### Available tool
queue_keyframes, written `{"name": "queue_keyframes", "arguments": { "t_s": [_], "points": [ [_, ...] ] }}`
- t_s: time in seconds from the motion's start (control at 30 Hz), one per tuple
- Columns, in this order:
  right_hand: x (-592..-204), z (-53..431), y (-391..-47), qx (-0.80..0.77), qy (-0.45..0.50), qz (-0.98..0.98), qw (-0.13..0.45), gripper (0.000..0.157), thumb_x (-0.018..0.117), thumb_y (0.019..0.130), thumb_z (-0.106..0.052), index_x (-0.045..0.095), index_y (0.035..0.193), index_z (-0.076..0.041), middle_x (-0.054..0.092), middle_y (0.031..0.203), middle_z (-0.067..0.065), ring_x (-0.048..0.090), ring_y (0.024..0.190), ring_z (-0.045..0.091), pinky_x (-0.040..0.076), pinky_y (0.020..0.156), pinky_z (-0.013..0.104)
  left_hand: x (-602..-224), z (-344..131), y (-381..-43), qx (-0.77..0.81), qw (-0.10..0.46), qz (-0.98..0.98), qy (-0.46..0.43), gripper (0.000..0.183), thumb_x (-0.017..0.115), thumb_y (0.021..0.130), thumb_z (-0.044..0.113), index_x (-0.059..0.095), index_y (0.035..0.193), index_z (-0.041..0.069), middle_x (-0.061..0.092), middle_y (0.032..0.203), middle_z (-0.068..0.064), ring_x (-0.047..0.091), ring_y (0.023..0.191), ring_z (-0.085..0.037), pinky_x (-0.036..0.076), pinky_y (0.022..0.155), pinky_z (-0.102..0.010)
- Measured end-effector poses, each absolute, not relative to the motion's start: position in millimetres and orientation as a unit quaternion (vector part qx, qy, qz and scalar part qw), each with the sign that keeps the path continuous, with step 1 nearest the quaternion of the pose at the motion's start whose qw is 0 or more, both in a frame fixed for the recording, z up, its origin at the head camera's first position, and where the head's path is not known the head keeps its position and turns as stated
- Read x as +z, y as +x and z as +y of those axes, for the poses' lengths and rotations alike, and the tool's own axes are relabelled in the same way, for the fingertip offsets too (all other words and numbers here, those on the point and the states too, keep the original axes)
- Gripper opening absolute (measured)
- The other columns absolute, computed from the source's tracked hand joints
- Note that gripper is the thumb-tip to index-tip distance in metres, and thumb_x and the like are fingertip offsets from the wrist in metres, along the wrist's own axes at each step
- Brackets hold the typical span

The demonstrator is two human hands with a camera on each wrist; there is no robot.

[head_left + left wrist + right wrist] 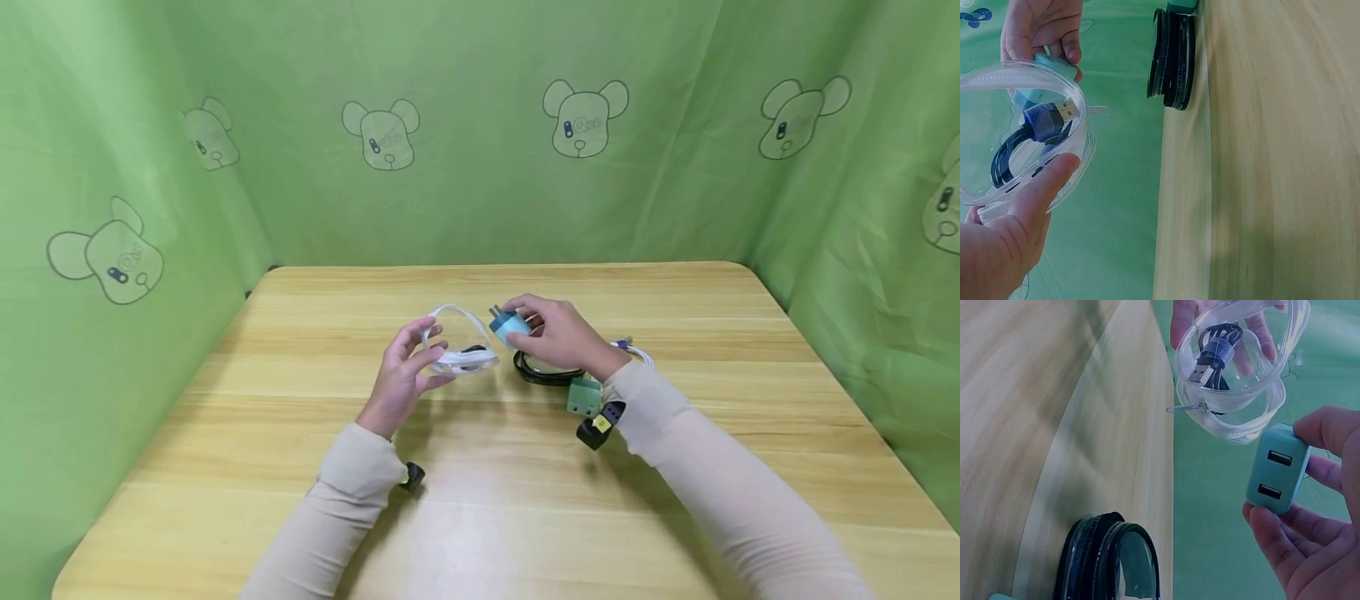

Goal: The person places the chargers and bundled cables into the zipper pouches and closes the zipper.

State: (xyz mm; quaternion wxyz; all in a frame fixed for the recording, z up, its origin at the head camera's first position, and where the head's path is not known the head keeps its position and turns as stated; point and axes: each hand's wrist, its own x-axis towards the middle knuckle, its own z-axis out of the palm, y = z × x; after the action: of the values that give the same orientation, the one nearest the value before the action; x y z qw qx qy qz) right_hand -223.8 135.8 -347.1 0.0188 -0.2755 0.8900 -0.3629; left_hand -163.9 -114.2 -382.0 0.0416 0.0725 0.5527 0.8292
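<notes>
My left hand (401,371) grips a clear pouch (1082,156) with a white zip edge, its mouth spread wide. Inside it lies a coiled dark USB cable (1044,123), its metal plug showing through the clear side. Between thumb and fingers my right hand (558,335) pinches a blue-green USB charger (1277,472), close to the right of the pouch. Two USB ports show on one end of the charger, and its prongs point toward the pouch in the head view.
Below my right hand, a clear case with black zip edging (549,379) lies on the wooden table (480,533). A green charger (584,397) sits nearer me, and a white cable (637,353) shows behind my right wrist. Green curtains (480,208) surround the table.
</notes>
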Motion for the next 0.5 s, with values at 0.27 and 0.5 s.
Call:
{"name": "queue_keyframes", "arguments": {
  "t_s": [0.27,0.5],
  "points": [
    [-341.5,134.0,-222.4,-0.365,-0.281,0.888,0.015,0.04,0.069,0.089,-0.021,0.058,0.127,-0.013,0.063,0.113,0.016,0.065,0.09,0.024,0.059,0.077,0.035,-380.4,-111.0,-163.6,0.828,0.039,0.554,0.076,0.052,0.055,0.09,0.002,0.037,0.14,0.002,0.034,0.142,-0.02,0.043,0.125,-0.033,0.053,0.09,-0.051],
    [-337.4,131.1,-221.1,-0.362,-0.289,0.886,0.014,0.041,0.07,0.089,-0.02,0.058,0.128,-0.012,0.063,0.112,0.016,0.064,0.091,0.024,0.059,0.076,0.033,-378.7,-108.8,-163.0,0.83,0.041,0.552,0.072,0.051,0.054,0.091,0.0,0.038,0.14,0.002,0.038,0.139,-0.017,0.044,0.124,-0.032,0.053,0.09,-0.053]
  ]
}}
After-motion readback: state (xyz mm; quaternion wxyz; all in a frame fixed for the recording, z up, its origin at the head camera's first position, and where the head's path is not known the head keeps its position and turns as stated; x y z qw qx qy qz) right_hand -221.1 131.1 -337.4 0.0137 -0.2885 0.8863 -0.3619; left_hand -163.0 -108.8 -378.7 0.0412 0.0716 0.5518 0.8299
